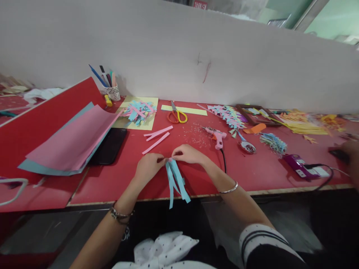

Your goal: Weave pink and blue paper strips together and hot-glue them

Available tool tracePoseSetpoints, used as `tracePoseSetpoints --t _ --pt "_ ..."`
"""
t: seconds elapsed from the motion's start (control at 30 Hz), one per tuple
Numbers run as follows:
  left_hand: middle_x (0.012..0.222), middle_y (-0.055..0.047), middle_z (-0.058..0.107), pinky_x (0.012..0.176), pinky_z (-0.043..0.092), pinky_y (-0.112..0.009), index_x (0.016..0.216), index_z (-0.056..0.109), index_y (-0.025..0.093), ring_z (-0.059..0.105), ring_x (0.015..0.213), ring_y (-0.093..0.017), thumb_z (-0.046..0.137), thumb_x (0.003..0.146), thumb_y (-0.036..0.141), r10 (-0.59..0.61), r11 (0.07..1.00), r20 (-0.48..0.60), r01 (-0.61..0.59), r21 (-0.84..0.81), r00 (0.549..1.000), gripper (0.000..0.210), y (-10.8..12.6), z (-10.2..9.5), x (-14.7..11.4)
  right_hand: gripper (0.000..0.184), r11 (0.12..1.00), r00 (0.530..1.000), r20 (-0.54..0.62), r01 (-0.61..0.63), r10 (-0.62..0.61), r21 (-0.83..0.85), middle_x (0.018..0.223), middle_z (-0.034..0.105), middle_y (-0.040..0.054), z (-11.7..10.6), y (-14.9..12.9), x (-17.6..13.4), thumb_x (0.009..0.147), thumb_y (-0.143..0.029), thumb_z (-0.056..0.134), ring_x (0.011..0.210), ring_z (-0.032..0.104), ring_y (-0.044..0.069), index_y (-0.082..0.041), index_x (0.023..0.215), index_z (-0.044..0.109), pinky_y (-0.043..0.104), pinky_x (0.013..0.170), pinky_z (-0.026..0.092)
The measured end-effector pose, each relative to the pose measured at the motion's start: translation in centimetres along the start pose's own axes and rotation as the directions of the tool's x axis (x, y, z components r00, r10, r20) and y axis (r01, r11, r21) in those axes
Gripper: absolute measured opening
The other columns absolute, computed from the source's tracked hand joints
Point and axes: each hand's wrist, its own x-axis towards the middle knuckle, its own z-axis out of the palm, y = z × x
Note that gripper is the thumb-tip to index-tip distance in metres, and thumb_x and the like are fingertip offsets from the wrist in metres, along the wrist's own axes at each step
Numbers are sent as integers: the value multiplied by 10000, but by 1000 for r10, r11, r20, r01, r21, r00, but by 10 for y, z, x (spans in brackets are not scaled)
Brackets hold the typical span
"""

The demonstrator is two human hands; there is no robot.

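Ahead of the hands (190,154), a lane runs between pink strips (156,143) and glue gun (218,136), scissors (176,111) blocking its end.

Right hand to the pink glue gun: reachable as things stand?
Probably yes: the right hand is near the pink glue gun with nothing standing between, though it seems busy pinching the blue strips.

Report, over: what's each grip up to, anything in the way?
Left grip, right grip: both pinching blue paper strips at top. Pink strips lying just beyond. Nothing visibly blocking.
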Motion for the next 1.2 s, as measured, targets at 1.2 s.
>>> tracePoseSetpoints --t 1.2 --pt "578 11 540 616 391 -258 607 589 139 480 614 -151 522 611 508 81 775 -61 -101 -624 995 375 7 -13 -17 167 971 963 -232 178 -139 158 617 595 1 -19 -30 -18 739 -246 537 590 497 78 -118 693 634 203 588 360"
